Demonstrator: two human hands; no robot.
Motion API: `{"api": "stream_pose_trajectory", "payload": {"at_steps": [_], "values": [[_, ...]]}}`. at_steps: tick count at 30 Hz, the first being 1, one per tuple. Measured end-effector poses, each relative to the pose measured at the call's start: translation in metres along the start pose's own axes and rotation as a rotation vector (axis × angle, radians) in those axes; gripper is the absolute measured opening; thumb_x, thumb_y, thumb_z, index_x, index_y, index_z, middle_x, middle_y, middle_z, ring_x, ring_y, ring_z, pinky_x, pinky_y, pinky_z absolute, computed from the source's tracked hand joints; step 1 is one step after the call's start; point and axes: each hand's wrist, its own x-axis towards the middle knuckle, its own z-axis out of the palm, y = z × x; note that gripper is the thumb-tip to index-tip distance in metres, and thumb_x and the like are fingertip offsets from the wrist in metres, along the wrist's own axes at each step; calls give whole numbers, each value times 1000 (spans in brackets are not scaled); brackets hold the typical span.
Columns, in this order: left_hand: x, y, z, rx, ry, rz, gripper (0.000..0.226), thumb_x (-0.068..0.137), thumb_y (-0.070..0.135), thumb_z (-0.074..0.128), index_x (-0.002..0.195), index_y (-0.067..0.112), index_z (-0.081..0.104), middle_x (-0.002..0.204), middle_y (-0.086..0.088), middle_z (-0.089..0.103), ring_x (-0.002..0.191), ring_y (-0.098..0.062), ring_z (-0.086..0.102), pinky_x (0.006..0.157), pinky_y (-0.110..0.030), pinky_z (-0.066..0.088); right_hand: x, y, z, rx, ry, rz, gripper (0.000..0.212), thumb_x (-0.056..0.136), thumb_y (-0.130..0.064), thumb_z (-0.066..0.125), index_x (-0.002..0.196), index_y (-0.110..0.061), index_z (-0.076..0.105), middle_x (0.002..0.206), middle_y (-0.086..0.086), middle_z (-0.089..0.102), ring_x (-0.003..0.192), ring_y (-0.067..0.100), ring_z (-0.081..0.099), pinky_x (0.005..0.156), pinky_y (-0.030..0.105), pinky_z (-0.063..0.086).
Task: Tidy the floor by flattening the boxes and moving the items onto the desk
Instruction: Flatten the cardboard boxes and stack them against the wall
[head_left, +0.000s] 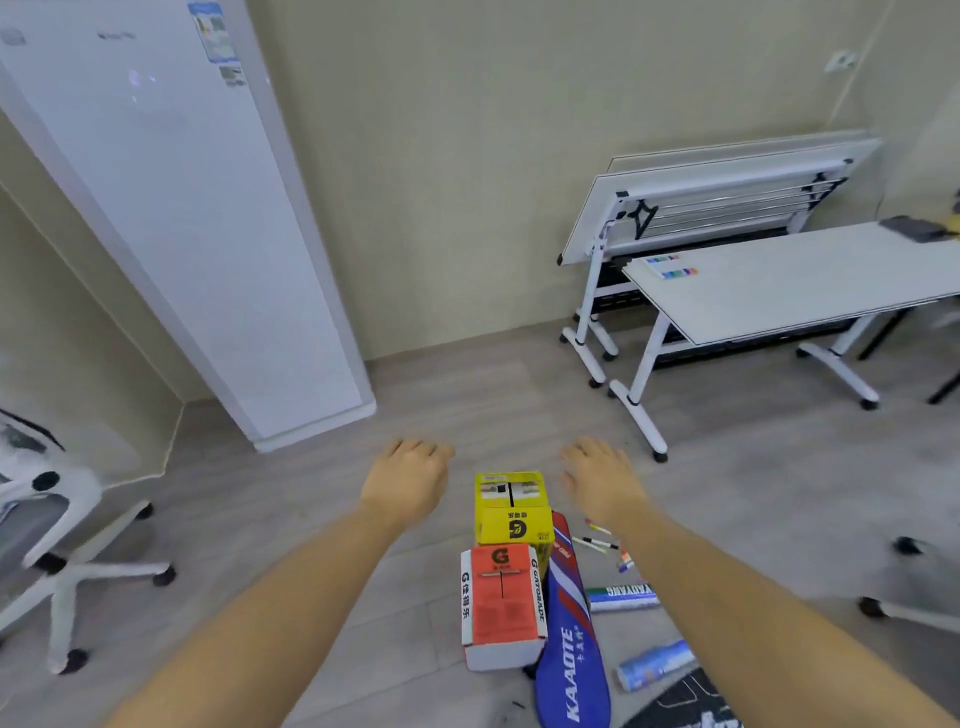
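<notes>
Grey wood-look plank floor, bearing 1 yellow cardboard box, 1 orange cardboard box, 1 blue racket cover, 2 cylindrical tubes, scattered marker pens.

one head-worn wide-angle view looks forward and down from standing height at the grey wood-look floor, both forearms reaching in.

Empty hands spread above yellow box, orange box.
</notes>
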Motion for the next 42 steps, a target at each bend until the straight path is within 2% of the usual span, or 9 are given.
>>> {"api": "stream_pose_trajectory", "payload": {"at_steps": [6, 12, 16, 21, 28, 33, 36, 39, 42], "values": [[68, -10, 37, 65, -148, 153, 19, 84, 20, 62, 103, 19, 67, 87, -3, 70, 88, -30, 66, 84, -41, 51, 59, 25, 40, 74, -91, 36, 39, 98, -30, 43, 136, -20, 47, 137, 2, 50, 125, 24, 45, 103, 38, 35], [140, -7, 54, 68, -201, 281, 19, 90, 20, 56, 107, 17, 65, 94, -5, 69, 94, -32, 63, 92, -42, 47, 98, 53, 56, 124, -121, 107, 43, 98, -28, 44, 140, -20, 43, 140, 4, 48, 126, 25, 46, 105, 40, 35], [191, 1, 66, 106, -239, 365, 13, 85, 22, 63, 97, 20, 65, 86, -1, 68, 87, -28, 66, 84, -37, 50, 118, 75, 67, 162, -118, 206, 40, 98, -28, 44, 137, -20, 46, 137, 4, 50, 125, 25, 45, 104, 39, 36], [255, 17, 106, 67, -268, 518, 24, 95, 21, 51, 115, 17, 63, 109, -6, 67, 108, -31, 60, 98, -40, 41, 130, 97, 89, 239, -138, 403, 41, 96, -28, 46, 137, -22, 48, 138, 4, 49, 129, 26, 43, 108, 42, 33], [331, 32, 195, -23, -385, 765, 22, 80, 21, 71, 102, 20, 71, 93, -1, 71, 92, -28, 68, 84, -38, 53, 147, 81, 147, 354, -139, 811, 42, 94, -29, 48, 135, -24, 49, 139, 3, 49, 129, 29, 44, 105, 41, 35], [357, 25, 275, -105, -521, 882, 36, 87, 22, 59, 122, 20, 63, 109, -5, 66, 105, -31, 62, 88, -41, 50, 164, 26, 200, 602, -73, 1151, 47, 97, -29, 49, 142, -20, 42, 142, 4, 46, 126, 29, 46, 100, 41, 42], [353, 22, 327, -193, -587, 875, 43, 88, 22, 60, 131, 17, 59, 112, -7, 65, 105, -33, 63, 84, -42, 50, 178, -2, 248, 753, -37, 1300, 52, 96, -25, 52, 145, -24, 37, 149, 4, 39, 132, 27, 42, 102, 41, 43], [333, 23, 384, -253, -682, 779, 50, 93, 24, 56, 142, 17, 50, 124, -6, 62, 109, -31, 60, 85, -41, 50, 193, -21, 306, 893, -37, 1437, 61, 94, -19, 56, 149, -26, 30, 154, 2, 31, 136, 25, 39, 105, 40, 41], [308, 23, 445, -299, -763, 716, 52, 95, 25, 56, 145, 18, 44, 132, -3, 57, 116, -26, 57, 87, -39, 51, 204, -32, 370, 1000, -14, 1552, 62, 95, -24, 56, 150, -26, 27, 154, -1, 32, 134, 23, 42, 103, 42, 44]]}}
